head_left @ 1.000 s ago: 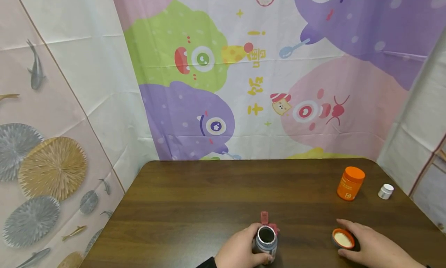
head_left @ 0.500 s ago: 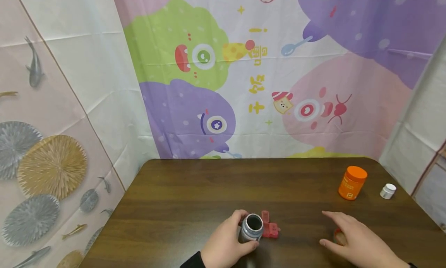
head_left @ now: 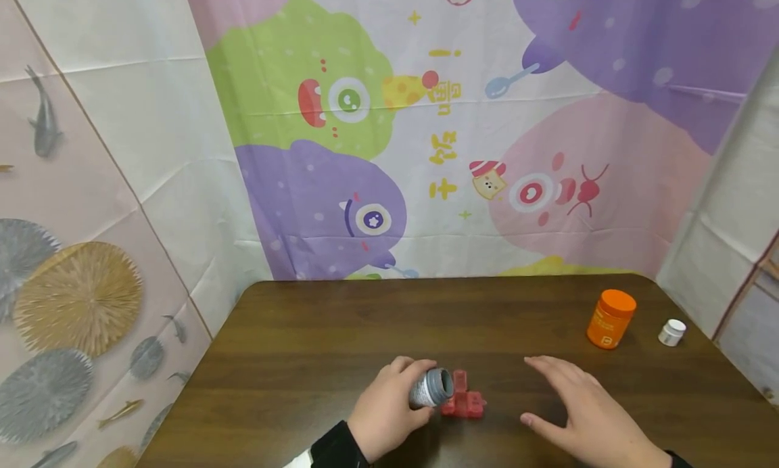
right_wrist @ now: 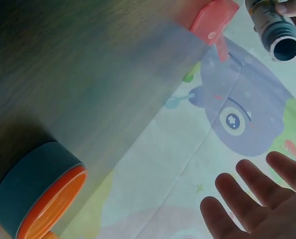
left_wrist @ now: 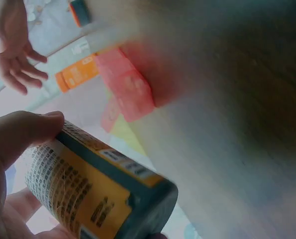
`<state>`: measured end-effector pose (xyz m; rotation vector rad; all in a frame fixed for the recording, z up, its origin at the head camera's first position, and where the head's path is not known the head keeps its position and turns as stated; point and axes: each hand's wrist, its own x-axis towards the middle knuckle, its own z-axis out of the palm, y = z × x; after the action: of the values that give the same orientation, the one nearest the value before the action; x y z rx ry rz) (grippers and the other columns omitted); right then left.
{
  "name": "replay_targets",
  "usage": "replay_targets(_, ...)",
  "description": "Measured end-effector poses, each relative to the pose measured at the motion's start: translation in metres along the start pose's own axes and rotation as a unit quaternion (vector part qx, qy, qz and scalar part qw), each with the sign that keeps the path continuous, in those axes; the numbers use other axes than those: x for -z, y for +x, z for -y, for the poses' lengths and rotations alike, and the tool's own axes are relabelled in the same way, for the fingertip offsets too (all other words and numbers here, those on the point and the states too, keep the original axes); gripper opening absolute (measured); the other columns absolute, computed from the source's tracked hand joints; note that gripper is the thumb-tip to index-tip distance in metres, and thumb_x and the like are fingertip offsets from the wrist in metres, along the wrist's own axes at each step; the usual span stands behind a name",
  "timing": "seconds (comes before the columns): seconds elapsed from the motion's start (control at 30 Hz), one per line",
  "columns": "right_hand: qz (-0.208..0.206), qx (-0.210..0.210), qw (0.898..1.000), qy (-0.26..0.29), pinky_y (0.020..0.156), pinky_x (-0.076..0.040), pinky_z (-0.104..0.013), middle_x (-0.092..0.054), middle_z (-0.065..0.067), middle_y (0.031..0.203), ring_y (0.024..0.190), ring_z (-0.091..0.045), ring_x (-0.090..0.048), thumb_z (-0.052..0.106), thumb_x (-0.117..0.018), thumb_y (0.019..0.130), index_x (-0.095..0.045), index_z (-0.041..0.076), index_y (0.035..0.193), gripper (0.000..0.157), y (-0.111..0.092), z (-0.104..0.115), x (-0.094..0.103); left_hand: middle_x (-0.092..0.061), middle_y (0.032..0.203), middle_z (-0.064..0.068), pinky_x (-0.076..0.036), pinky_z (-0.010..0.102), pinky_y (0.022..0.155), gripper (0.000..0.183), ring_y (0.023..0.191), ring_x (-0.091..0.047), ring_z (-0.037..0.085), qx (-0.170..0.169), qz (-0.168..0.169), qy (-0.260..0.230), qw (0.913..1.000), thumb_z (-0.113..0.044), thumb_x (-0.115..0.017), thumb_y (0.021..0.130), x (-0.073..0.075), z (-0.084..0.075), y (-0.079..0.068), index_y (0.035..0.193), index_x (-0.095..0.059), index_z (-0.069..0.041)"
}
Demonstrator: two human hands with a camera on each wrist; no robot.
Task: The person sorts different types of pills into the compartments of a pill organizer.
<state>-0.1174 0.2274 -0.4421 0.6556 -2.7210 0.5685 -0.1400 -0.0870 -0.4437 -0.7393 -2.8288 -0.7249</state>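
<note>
One left hand point(head_left: 386, 408) grips one bottle point(head_left: 429, 389) (one red box point(head_left: 467, 404) nearby); one right hand point(head_left: 592, 414) has fingers spread.

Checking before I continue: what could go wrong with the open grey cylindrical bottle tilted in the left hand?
The left hand holds the grey bottle tilted, so anything inside might miss the small red plastic box and scatter across the brown wood-grain table. No hand steadies that box, so a bump could shift it.
</note>
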Motion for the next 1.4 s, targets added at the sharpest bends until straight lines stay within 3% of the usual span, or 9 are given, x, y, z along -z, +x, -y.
replay_targets(0.2, -0.023, 0.019, 1.000, -0.006, 0.085, -0.043, -0.059, -0.055, -0.006, 0.130, 0.118, -0.022, -0.045, 0.059, -0.072, 0.077, -0.053, 0.011, 0.133, 0.075, -0.001, 0.001, -0.004, -0.061, 0.117, 0.000, -0.051, 0.039, 0.067, 0.063, 0.098, -0.055, 0.020, -0.008, 0.009, 0.057, 0.9983, -0.032, -0.082, 0.075, -0.006, 0.003, 0.006, 0.132, -0.057, -0.024)
replay_targets(0.47, -0.028, 0.030, 0.999, -0.016, 0.086, -0.043, -0.057, -0.054, -0.007, 0.130, 0.118, -0.022, -0.045, 0.051, -0.078, 0.074, -0.053, 0.010, 0.132, 0.075, -0.002, 0.000, -0.005, -0.064, 0.112, -0.002, -0.049, 0.038, 0.066, 0.060, 0.095, -0.057, 0.018, -0.013, 0.004, 0.104, 0.9944, -0.035, -0.084, 0.071, -0.012, 0.003, 0.011, 0.124, -0.058, -0.023)
replay_targets(0.93, -0.022, 0.040, 0.999, -0.023, 0.087, -0.043, -0.057, -0.054, -0.007, 0.131, 0.118, -0.022, -0.044, 0.049, -0.079, 0.074, -0.054, 0.011, 0.133, 0.074, -0.005, -0.003, -0.008, -0.064, 0.115, -0.001, -0.049, 0.043, 0.072, 0.060, 0.102, -0.056, 0.020, -0.063, 0.007, 0.151, 0.9865, -0.033, -0.084, 0.070, -0.014, -0.003, 0.019, 0.124, -0.059, -0.027)
replay_targets(1.4, -0.009, 0.033, 0.999, -0.024, 0.088, -0.043, -0.057, -0.055, -0.007, 0.129, 0.117, -0.022, -0.045, 0.050, -0.078, 0.074, -0.054, 0.012, 0.132, 0.073, -0.008, -0.005, -0.010, -0.062, 0.116, -0.001, -0.049, 0.046, 0.081, 0.055, 0.107, -0.053, 0.021, -0.098, -0.015, 0.206, 0.9734, -0.029, -0.083, 0.072, -0.019, -0.002, 0.024, 0.122, -0.061, -0.029)
